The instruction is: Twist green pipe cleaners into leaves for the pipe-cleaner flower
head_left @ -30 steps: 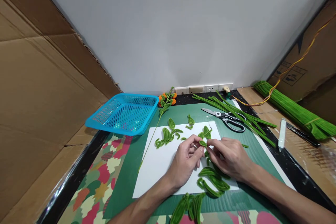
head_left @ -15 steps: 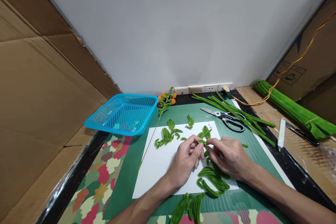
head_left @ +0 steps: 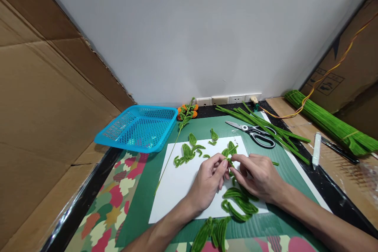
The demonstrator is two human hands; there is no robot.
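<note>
My left hand (head_left: 208, 179) pinches a small piece of green pipe cleaner (head_left: 228, 160) between thumb and index finger, above the white sheet (head_left: 174, 189). From the other side, the fingertips of my right hand (head_left: 258, 176) are closed at the same piece, which they partly hide. Leaf shapes bent from green pipe cleaner (head_left: 240, 204) lie below the hands, with a further group (head_left: 211, 233) near the front edge. More green leaves and curls (head_left: 187, 152) rest on the sheet's upper left. A long green stem (head_left: 176, 140) stretches along the sheet's left side.
A blue mesh basket (head_left: 169, 133) stands at the back left. Grey-black scissors (head_left: 261, 139) lie on the green mat beside loose green pipe cleaners (head_left: 283, 134). On the right are a white-handled tool (head_left: 317, 151) and a thick green bundle (head_left: 330, 122). Orange flowers (head_left: 194, 114) sit near the sockets.
The small green piece has turned slightly between my fingertips. My right fingers have shifted a little against it; everything else stays in place.
</note>
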